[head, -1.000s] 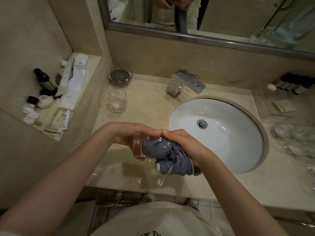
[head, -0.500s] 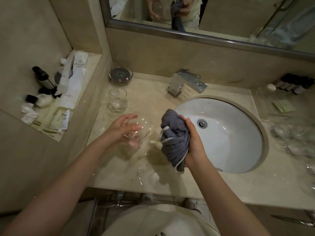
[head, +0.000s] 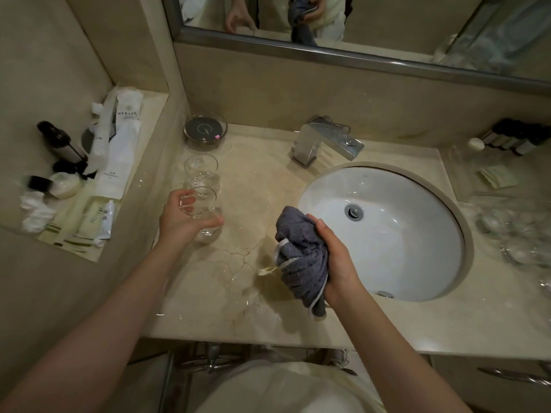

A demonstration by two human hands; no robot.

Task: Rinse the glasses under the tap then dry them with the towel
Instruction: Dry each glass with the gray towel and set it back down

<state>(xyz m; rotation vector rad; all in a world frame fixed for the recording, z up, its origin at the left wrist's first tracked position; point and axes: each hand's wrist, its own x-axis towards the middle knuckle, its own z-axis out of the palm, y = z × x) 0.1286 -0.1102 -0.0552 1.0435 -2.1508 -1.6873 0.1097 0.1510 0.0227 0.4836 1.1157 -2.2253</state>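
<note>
Leftward, left hand [head: 182, 222] grips glass [head: 205, 216] near counter edge.

Beige marble walls are enclosing a wet counter [head: 238, 311]; a framed mirror [head: 387, 22] is hanging along its back edge.

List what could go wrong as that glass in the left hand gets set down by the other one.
1. The held glass in the left hand is close to the standing glass; they may clink or chip.
2. The counter shows water streaks, so a freshly dried glass may get wet again or slide.
3. The right hand is full of towel, so it cannot easily steady anything.
</note>
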